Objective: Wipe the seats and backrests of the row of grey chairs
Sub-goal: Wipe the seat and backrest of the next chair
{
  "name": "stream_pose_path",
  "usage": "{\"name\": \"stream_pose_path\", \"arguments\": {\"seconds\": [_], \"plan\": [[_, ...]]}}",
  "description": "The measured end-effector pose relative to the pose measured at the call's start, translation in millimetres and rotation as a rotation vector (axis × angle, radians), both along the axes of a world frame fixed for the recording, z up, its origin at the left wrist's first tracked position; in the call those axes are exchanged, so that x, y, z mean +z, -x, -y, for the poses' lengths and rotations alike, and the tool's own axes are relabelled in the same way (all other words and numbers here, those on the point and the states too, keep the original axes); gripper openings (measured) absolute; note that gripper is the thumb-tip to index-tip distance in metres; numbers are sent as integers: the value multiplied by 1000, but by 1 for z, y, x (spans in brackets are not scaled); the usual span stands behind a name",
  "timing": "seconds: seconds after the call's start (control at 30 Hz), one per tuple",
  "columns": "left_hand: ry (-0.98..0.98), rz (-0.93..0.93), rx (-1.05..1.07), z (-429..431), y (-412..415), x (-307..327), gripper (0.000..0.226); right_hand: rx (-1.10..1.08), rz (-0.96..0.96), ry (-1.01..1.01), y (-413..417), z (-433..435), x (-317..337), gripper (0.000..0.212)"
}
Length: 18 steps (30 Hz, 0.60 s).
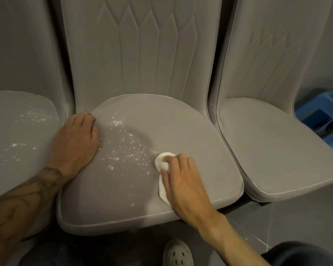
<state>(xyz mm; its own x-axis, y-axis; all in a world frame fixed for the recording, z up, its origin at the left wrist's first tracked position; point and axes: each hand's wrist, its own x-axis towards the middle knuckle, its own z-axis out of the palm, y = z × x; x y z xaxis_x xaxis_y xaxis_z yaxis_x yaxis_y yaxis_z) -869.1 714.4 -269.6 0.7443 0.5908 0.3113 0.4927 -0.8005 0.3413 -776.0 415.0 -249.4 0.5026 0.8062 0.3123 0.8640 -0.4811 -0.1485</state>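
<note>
Speckling the grey seat [190,127], powder [127,148] lies between flat left fingers [84,120] and right fingers [182,160] gripping a cloth [161,160].

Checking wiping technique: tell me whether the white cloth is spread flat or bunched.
Bunched: the white cloth shows as a rounded wad under the right hand on the middle seat.
</note>
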Motion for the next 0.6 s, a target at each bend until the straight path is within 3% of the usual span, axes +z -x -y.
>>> {"name": "stream_pose_path", "arguments": {"seconds": [0.1, 0.23, 0.27, 0.37, 0.47, 0.6], "plan": [[-8, 7, 2, 1, -1, 0, 28, 16, -12, 13, -33, 6, 6, 24], [-4, 18, -2, 0, -1, 0, 23, -287, 6, 134, -74, -15, 13, 33], [-8, 18, -6, 0, -1, -1, 23, -256, 42, 164, -70, -24, 13, 31], [-12, 14, -15, -2, 0, -2, 23, 31, 38, -22, -30, -38, 5, 13], [-15, 17, -12, -2, -1, -4, 24, 240, -39, 9, -23, -29, 3, 24], [-18, 14, 11, -1, -1, -3, 25, 11, 130, 204, -82, -31, 11, 36]]}}
